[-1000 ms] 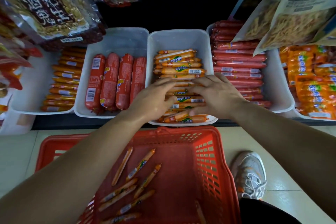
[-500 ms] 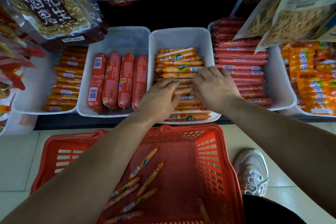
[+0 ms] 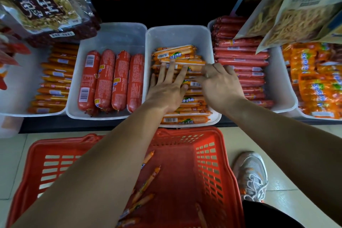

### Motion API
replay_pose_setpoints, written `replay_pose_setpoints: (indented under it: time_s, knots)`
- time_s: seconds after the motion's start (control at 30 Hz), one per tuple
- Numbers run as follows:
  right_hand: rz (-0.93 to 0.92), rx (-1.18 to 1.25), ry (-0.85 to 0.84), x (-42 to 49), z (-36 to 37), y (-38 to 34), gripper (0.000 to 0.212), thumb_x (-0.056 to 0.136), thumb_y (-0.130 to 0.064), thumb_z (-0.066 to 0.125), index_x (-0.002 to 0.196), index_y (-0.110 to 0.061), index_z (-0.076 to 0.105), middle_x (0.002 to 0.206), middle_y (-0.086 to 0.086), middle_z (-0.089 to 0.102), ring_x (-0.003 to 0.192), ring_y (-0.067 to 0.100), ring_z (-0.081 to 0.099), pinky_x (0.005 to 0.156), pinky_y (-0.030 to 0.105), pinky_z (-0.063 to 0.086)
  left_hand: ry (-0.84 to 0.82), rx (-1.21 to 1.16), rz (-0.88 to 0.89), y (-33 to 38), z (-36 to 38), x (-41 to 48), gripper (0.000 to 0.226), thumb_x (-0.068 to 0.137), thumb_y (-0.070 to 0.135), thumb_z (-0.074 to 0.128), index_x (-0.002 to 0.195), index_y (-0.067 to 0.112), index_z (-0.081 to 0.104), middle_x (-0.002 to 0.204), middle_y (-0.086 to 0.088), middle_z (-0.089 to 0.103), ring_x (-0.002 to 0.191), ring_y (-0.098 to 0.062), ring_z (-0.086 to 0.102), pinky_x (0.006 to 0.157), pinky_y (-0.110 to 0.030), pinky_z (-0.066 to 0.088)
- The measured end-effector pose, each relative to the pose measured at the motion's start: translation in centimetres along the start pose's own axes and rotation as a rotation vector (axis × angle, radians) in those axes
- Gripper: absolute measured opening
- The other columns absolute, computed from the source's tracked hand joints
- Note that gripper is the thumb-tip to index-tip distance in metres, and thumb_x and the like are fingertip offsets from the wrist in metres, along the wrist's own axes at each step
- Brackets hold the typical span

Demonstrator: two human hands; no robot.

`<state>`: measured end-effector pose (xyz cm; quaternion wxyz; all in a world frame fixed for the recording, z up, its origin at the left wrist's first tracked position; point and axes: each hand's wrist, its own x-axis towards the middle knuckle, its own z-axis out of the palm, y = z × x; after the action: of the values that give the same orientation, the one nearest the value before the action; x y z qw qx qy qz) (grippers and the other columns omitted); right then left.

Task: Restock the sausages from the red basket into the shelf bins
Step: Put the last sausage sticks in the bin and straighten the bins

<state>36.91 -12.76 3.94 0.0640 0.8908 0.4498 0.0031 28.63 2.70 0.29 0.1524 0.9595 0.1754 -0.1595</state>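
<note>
The white middle bin (image 3: 177,31) on the shelf holds stacked orange sausages (image 3: 174,52). My left hand (image 3: 166,87) lies flat on this stack with its fingers spread, holding nothing. My right hand (image 3: 220,83) is at the bin's right side, its fingers curled against the ends of the upper sausages; whether it grips one is unclear. Below the shelf, the red basket (image 3: 207,163) stands on the floor. Several thin orange sausages (image 3: 148,183) lie loose in its bottom, partly hidden by my left forearm.
Thick red sausages (image 3: 111,79) fill the bin to the left, thin orange ones (image 3: 53,79) the far-left bin, and long red ones (image 3: 240,55) the right bin. Orange packs (image 3: 318,83) lie far right. Snack bags (image 3: 37,2) hang overhead. My shoe (image 3: 249,174) stands beside the basket.
Both hands have moved further back over the orange sausages in the middle bin. My left hand has flattened out with fingers spread. The sausages near the bin's front now lie uncovered.
</note>
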Motion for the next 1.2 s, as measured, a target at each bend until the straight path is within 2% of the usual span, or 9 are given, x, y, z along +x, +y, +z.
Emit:
replay_pose_setpoints:
  time_s: [0.2,0.37,0.5,0.6,0.7,0.8,0.93,1.07,1.2]
  knots:
    - [0.026,0.11,0.046,-0.9,0.6,-0.1,0.041,0.079,-0.012,0.059,0.12,-0.016,0.067,0.13,0.008,0.058,0.122,0.031,0.048,0.099,0.05,0.038,0.011,0.034,-0.08,0.4,-1.4,3.2,0.059,0.105,0.05,0.013,0.152,0.042,-0.02,0.159,0.002,-0.035,0.146,-0.027,-0.031,0.12,-0.054,-0.01]
    - [-0.007,0.158,-0.03,-1.1,-0.2,0.1,0.051,0.082,-0.019,0.059,0.133,-0.014,0.059,0.14,0.009,0.053,0.133,0.03,0.043,0.106,0.049,0.035,0.111,0.008,-0.021,0.2,-1.9,2.6,0.061,0.105,0.049,0.022,0.158,0.035,-0.004,0.166,0.002,-0.016,0.151,-0.024,-0.018,0.123,-0.048,-0.005]
    - [-0.014,0.167,-0.201,-0.9,-2.9,0.3,0.057,0.089,-0.029,0.051,0.145,-0.02,0.045,0.147,0.005,0.045,0.136,0.027,0.038,0.112,0.046,0.028,0.176,-0.106,0.062,-1.3,-3.0,-2.9,0.06,0.105,0.045,0.033,0.159,0.027,0.013,0.167,0.001,0.002,0.154,-0.019,0.0,0.124,-0.042,0.011]
    - [-0.031,0.172,-0.341,-1.3,-6.1,-0.2,0.063,0.093,-0.035,0.05,0.152,-0.022,0.034,0.148,0.007,0.042,0.135,0.03,0.038,0.109,0.048,0.033,0.192,-0.127,0.047,-2.9,-5.4,-7.8,0.059,0.103,0.044,0.038,0.157,0.024,0.023,0.165,0.002,0.019,0.151,-0.019,0.02,0.119,-0.042,0.029]
    - [-0.118,0.093,-0.419,-1.8,-9.9,-1.1,0.05,0.093,-0.039,0.053,0.138,-0.019,0.048,0.137,0.009,0.048,0.125,0.029,0.045,0.1,0.045,0.044,0.133,-0.13,-0.056,-3.7,-8.2,-12.6,0.058,0.102,0.045,0.037,0.155,0.026,0.027,0.159,0.001,0.035,0.142,-0.024,0.039,0.11,-0.042,0.04]
    - [-0.214,0.028,-0.412,-3.5,-14.1,-3.1,0.046,0.094,-0.04,0.051,0.135,-0.021,0.05,0.131,0.008,0.049,0.12,0.03,0.049,0.092,0.042,0.049,0.087,-0.1,-0.13,-4.7,-10.2,-19.1,0.055,0.102,0.048,0.037,0.153,0.026,0.032,0.152,-0.005,0.045,0.133,-0.031,0.047,0.104,-0.043,0.044]
    - [-0.287,0.073,-0.374,-7.2,-15.5,-7.7,0.044,0.095,-0.039,0.05,0.134,-0.019,0.055,0.135,0.01,0.05,0.123,0.034,0.052,0.097,0.042,0.047,0.089,-0.181,-0.189,-6.8,-8.0,-26.2,0.046,0.099,0.045,0.046,0.139,0.024,0.05,0.132,-0.004,0.061,0.121,-0.029,0.057,0.098,-0.04,0.047]
    - [-0.344,0.208,-0.458,-12.5,-10.2,-13.3,0.039,0.092,-0.037,0.053,0.126,-0.018,0.058,0.124,0.011,0.055,0.118,0.034,0.057,0.097,0.041,0.048,-0.069,-0.219,-0.234,-8.8,-1.2,-30.8,0.039,0.094,0.04,0.052,0.125,0.018,0.062,0.125,-0.011,0.065,0.118,-0.03,0.06,0.099,-0.038,0.047]
    - [-0.298,0.209,-0.716,-17.4,-2.2,-17.7,0.053,0.095,-0.039,0.054,0.141,-0.016,0.046,0.148,0.015,0.044,0.135,0.033,0.047,0.108,0.037,0.04,-0.294,-0.198,-0.263,-9.7,5.1,-33.2,0.045,0.091,0.045,0.06,0.122,0.013,0.059,0.121,-0.019,0.065,0.114,-0.035,0.061,0.093,-0.038,0.049]
